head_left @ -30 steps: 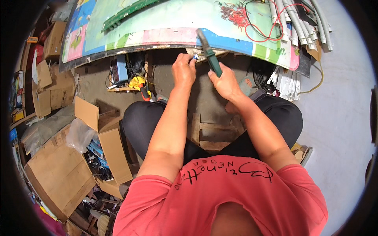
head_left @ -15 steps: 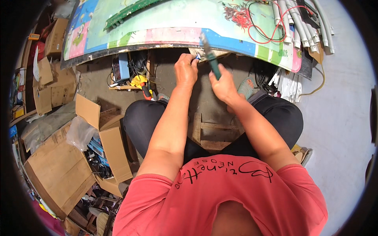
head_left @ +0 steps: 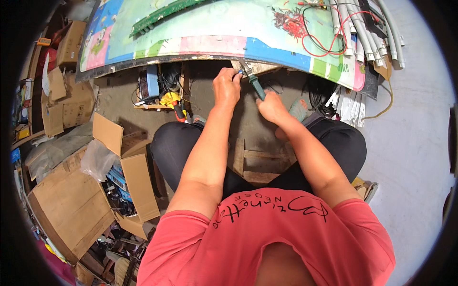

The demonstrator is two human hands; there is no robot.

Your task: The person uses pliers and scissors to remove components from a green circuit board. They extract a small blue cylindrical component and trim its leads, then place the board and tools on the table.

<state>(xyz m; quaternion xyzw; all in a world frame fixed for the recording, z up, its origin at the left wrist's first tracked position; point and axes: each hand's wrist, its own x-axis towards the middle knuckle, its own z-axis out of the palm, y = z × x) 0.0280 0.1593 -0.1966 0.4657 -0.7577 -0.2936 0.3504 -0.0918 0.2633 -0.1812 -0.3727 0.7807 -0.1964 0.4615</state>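
Tool (head_left: pixel 257 88), slender, green-handled, apparently metal-tipped, in right hand (head_left: pixel 273 108)

Blue piece (head_left: pixel 240 72) in left hand (head_left: pixel 226 88) too small to identify; tabletop (head_left: pixel 205 45) cut off above.

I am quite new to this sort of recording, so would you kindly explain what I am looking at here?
Gladly. There is no machine: a person in a red shirt is working with two bare hands. The camera is a wide fisheye worn on the head, looking down, so straight edges bend and the picture's left is the person's left.

The left hand pinches a small blue piece by the table's near edge. The right hand grips a green-handled tool; its exact kind is hard to tell.

On the brightly patterned table lie a long green strip, reddish scraps, red and black wires and pale tubes.
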